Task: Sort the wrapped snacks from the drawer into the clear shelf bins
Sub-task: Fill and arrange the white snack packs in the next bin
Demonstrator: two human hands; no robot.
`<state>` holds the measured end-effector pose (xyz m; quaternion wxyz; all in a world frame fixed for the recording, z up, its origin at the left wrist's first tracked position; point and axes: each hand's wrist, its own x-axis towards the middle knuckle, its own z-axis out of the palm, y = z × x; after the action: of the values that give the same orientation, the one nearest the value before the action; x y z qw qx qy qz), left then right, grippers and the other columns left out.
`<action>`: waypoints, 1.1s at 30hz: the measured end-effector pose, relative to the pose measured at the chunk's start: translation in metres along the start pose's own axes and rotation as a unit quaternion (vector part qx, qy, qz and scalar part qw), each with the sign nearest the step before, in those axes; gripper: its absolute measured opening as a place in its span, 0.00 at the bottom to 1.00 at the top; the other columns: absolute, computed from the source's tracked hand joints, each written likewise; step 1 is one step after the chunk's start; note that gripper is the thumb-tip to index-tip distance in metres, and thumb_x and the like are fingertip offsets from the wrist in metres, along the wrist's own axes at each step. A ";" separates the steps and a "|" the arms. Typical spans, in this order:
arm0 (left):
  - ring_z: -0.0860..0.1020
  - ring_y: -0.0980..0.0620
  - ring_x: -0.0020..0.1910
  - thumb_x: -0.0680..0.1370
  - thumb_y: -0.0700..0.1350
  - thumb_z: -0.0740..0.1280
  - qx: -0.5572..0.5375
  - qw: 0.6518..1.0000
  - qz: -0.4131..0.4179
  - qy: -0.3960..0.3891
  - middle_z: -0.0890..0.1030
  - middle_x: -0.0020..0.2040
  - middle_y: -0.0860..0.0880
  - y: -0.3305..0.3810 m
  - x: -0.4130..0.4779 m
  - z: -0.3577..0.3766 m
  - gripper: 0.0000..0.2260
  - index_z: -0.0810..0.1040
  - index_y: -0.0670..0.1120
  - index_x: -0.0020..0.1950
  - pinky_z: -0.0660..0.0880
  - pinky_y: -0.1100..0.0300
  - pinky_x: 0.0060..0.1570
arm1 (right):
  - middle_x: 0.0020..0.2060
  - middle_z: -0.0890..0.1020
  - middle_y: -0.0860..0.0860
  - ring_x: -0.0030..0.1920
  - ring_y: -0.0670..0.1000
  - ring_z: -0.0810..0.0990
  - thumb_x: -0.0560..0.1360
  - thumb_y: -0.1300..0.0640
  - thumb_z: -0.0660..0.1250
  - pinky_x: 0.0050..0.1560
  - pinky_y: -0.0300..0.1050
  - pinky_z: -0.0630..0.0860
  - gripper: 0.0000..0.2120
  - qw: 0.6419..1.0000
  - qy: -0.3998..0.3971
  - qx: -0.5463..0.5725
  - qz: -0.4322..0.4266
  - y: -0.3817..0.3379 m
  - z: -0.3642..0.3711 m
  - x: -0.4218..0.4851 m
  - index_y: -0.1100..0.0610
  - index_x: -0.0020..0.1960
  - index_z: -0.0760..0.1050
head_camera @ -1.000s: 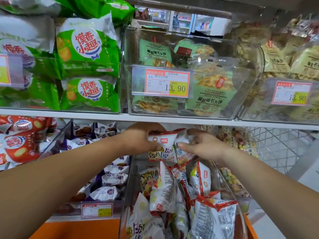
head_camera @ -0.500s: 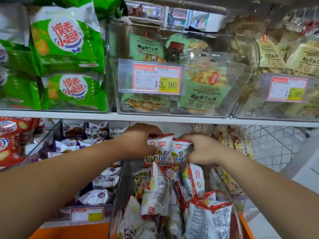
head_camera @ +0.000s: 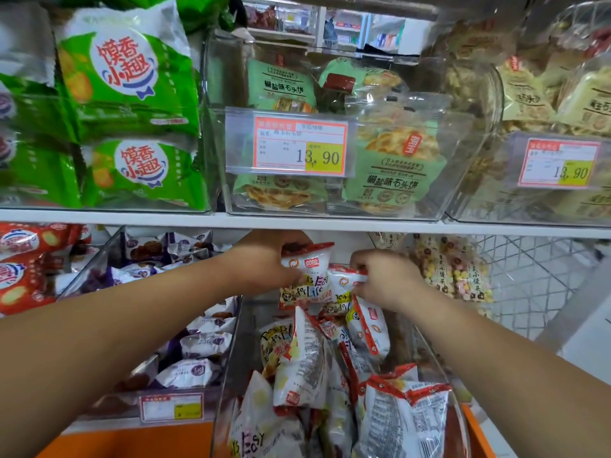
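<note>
The clear plastic bin on the lower left (head_camera: 96, 262) holds purple-and-white wrapped cakes (head_camera: 198, 345). Beside it, the clear middle bin (head_camera: 246, 328) is heaped with white-and-red snack packets (head_camera: 301, 368). At its back, the left hand (head_camera: 261, 269) grips one white-and-red packet (head_camera: 307, 269) upright, red seal uppermost, long axis vertical. The right hand (head_camera: 386, 282) pinches a second packet (head_camera: 344, 285) just beside it, also upright.

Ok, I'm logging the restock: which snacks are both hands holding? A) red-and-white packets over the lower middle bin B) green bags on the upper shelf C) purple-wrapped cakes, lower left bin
A: the left hand grips one red-and-white packet and the right hand pinches a second packet beside it, above the clear bin of like packets.
</note>
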<state>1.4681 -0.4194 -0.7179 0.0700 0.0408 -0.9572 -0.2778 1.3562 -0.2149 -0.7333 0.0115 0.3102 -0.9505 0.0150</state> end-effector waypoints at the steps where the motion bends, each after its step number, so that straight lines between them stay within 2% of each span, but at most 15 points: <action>1: 0.76 0.59 0.55 0.73 0.47 0.78 -0.012 1.000 0.000 0.000 0.78 0.56 0.58 0.000 -0.001 0.000 0.24 0.77 0.54 0.67 0.70 0.67 0.55 | 0.49 0.81 0.46 0.54 0.53 0.80 0.75 0.47 0.71 0.52 0.44 0.74 0.09 1.000 -0.002 -0.018 -0.012 -0.003 0.000 -0.001 0.43 0.54 0.77; 4: 0.78 0.57 0.53 0.71 0.48 0.80 -0.009 1.000 0.004 -0.006 0.80 0.54 0.58 0.002 -0.002 0.003 0.21 0.79 0.55 0.61 0.74 0.64 0.53 | 0.56 0.81 0.45 0.56 0.51 0.80 0.73 0.48 0.73 0.56 0.45 0.78 0.17 0.999 -0.045 0.030 0.004 -0.001 -0.010 0.000 0.41 0.61 0.79; 6: 0.79 0.57 0.52 0.70 0.49 0.80 0.004 1.000 0.012 -0.011 0.81 0.54 0.58 0.002 -0.001 0.006 0.20 0.79 0.55 0.60 0.76 0.62 0.53 | 0.60 0.79 0.45 0.59 0.48 0.79 0.70 0.54 0.75 0.60 0.46 0.79 0.27 0.990 -0.055 0.131 0.017 0.003 -0.017 -0.004 0.41 0.67 0.76; 8: 0.79 0.58 0.52 0.69 0.49 0.81 -0.013 1.000 0.016 -0.003 0.81 0.54 0.58 0.003 0.001 0.009 0.21 0.80 0.55 0.60 0.76 0.64 0.53 | 0.62 0.78 0.43 0.61 0.45 0.77 0.69 0.58 0.75 0.64 0.44 0.77 0.31 0.968 -0.042 0.249 -0.012 0.000 -0.022 -0.013 0.41 0.69 0.73; 10: 0.80 0.61 0.51 0.69 0.48 0.81 -0.058 0.998 0.011 0.001 0.82 0.54 0.59 0.007 0.001 0.010 0.22 0.80 0.56 0.59 0.75 0.69 0.51 | 0.59 0.81 0.41 0.58 0.42 0.80 0.69 0.61 0.79 0.63 0.43 0.78 0.29 0.933 -0.057 0.353 -0.031 -0.006 -0.023 -0.024 0.45 0.65 0.76; 13: 0.79 0.64 0.55 0.70 0.48 0.81 -0.120 0.993 0.001 -0.008 0.81 0.56 0.61 0.010 -0.006 0.004 0.22 0.78 0.58 0.60 0.74 0.68 0.57 | 0.49 0.87 0.46 0.51 0.44 0.85 0.68 0.62 0.82 0.62 0.50 0.80 0.20 0.908 -0.050 0.416 -0.008 -0.009 -0.017 -0.030 0.51 0.57 0.81; 15: 0.79 0.62 0.56 0.74 0.53 0.77 -0.076 0.997 -0.025 0.023 0.80 0.56 0.59 0.013 -0.018 -0.007 0.18 0.77 0.58 0.62 0.74 0.67 0.55 | 0.48 0.87 0.47 0.52 0.47 0.85 0.67 0.60 0.83 0.63 0.54 0.79 0.19 0.907 -0.025 0.421 0.017 -0.005 -0.013 -0.029 0.51 0.55 0.81; 17: 0.79 0.63 0.46 0.77 0.60 0.72 -0.031 0.997 -0.043 0.050 0.80 0.50 0.58 0.020 -0.034 -0.017 0.12 0.77 0.58 0.56 0.74 0.68 0.45 | 0.48 0.87 0.47 0.51 0.47 0.85 0.66 0.62 0.82 0.61 0.54 0.80 0.22 0.911 -0.012 0.411 0.024 -0.004 -0.014 -0.030 0.50 0.56 0.80; 19: 0.81 0.61 0.38 0.73 0.64 0.73 -0.096 0.994 -0.050 -0.005 0.82 0.45 0.56 0.030 -0.048 -0.021 0.18 0.77 0.55 0.55 0.79 0.62 0.43 | 0.48 0.86 0.47 0.50 0.47 0.85 0.66 0.64 0.80 0.56 0.53 0.83 0.28 0.923 0.001 0.384 0.002 -0.007 -0.015 -0.034 0.44 0.59 0.76; 21: 0.82 0.59 0.40 0.68 0.67 0.76 -0.105 0.989 -0.065 -0.080 0.84 0.47 0.55 0.039 -0.060 -0.017 0.27 0.73 0.56 0.59 0.81 0.53 0.48 | 0.49 0.84 0.43 0.49 0.46 0.83 0.67 0.62 0.76 0.53 0.51 0.83 0.31 0.955 0.012 0.294 -0.028 -0.011 -0.016 -0.039 0.35 0.59 0.71; 24: 0.83 0.55 0.42 0.68 0.59 0.81 -0.063 0.986 -0.066 -0.138 0.83 0.49 0.54 0.043 -0.069 -0.004 0.31 0.68 0.56 0.64 0.82 0.50 0.48 | 0.46 0.83 0.41 0.46 0.46 0.82 0.65 0.58 0.70 0.48 0.52 0.82 0.26 0.977 0.017 0.207 -0.036 -0.011 -0.018 -0.043 0.33 0.55 0.71; 27: 0.83 0.54 0.36 0.74 0.43 0.76 -0.100 0.990 -0.073 -0.071 0.82 0.49 0.53 0.035 -0.064 -0.013 0.22 0.73 0.53 0.64 0.82 0.55 0.39 | 0.41 0.83 0.42 0.41 0.46 0.82 0.65 0.58 0.71 0.42 0.49 0.82 0.17 0.972 0.038 0.230 0.000 -0.008 -0.021 -0.047 0.41 0.50 0.76; 29: 0.82 0.54 0.43 0.77 0.45 0.70 -0.008 0.997 -0.072 -0.008 0.80 0.56 0.54 0.024 -0.056 -0.029 0.17 0.74 0.53 0.65 0.80 0.59 0.43 | 0.39 0.83 0.43 0.38 0.45 0.82 0.68 0.58 0.72 0.38 0.46 0.81 0.13 0.968 0.049 0.244 0.022 -0.004 -0.020 -0.048 0.45 0.47 0.75; 31: 0.80 0.50 0.53 0.80 0.48 0.66 0.076 0.994 -0.075 0.015 0.77 0.59 0.55 0.013 -0.049 -0.035 0.15 0.73 0.54 0.66 0.78 0.58 0.52 | 0.40 0.83 0.43 0.40 0.45 0.82 0.68 0.57 0.73 0.39 0.46 0.81 0.12 0.963 0.056 0.261 0.032 0.000 -0.019 -0.047 0.44 0.46 0.74; 33: 0.78 0.48 0.51 0.81 0.47 0.65 0.094 0.994 -0.062 0.018 0.77 0.55 0.52 0.004 -0.044 -0.025 0.12 0.74 0.54 0.64 0.77 0.56 0.49 | 0.42 0.84 0.44 0.42 0.47 0.83 0.68 0.60 0.75 0.42 0.48 0.83 0.15 0.952 0.038 0.301 0.035 0.000 -0.017 -0.046 0.45 0.47 0.74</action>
<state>1.5150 -0.4242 -0.7001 0.0657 0.1115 -0.9732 -0.1901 1.3935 -0.1870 -0.7176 -0.0469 0.2650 -0.9110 0.3126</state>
